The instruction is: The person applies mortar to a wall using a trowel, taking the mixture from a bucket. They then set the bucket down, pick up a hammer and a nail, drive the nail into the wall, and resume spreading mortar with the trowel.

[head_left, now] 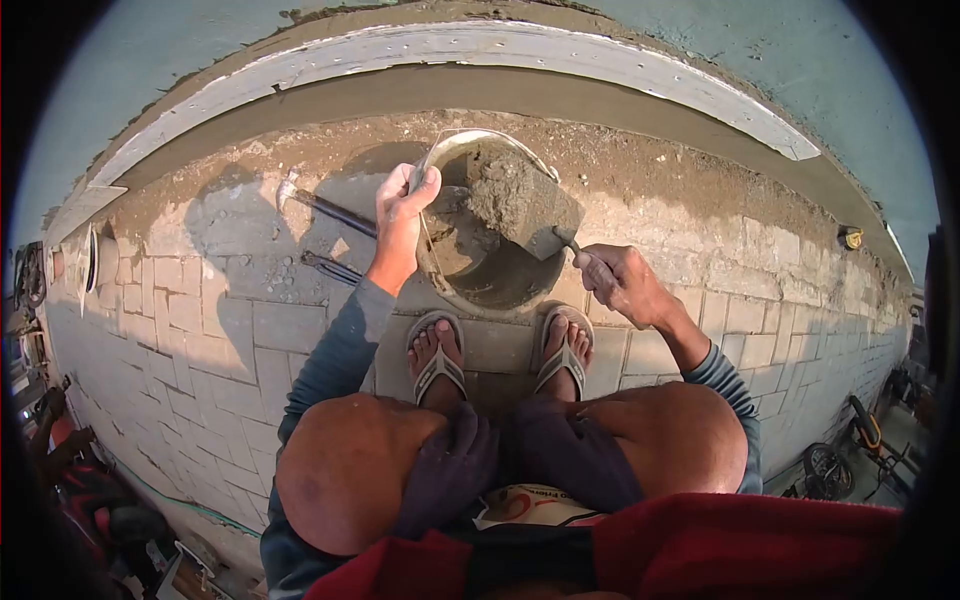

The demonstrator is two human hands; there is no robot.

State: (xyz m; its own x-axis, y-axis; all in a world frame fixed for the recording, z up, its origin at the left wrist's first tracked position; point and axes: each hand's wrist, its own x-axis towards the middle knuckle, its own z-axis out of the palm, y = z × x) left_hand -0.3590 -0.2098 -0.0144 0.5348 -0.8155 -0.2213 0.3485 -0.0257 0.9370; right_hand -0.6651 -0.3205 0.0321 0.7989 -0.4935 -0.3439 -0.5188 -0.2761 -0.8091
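A bucket [498, 297] of wet grey mortar stands on the pavers just beyond my sandalled feet. My left hand [405, 215] is closed on its left rim, the thumb pointing up along the edge. In my right hand [628, 287] is the handle of a trowel [548, 222], its flat blade reaching over the bucket's right side. A thick heap of mortar [506, 192] lies on the blade and toward the bucket's middle. More mortar coats the bucket's inside wall; its bottom is partly in shadow.
Left of the bucket lie a hammer [335, 210] and a dark-handled tool [332, 268]. A long pale board [430, 42] runs along the wall base ahead, above loose dirt. A yellow tape measure-like object [850, 238] sits at right. Bicycles [830, 470] stand farther right.
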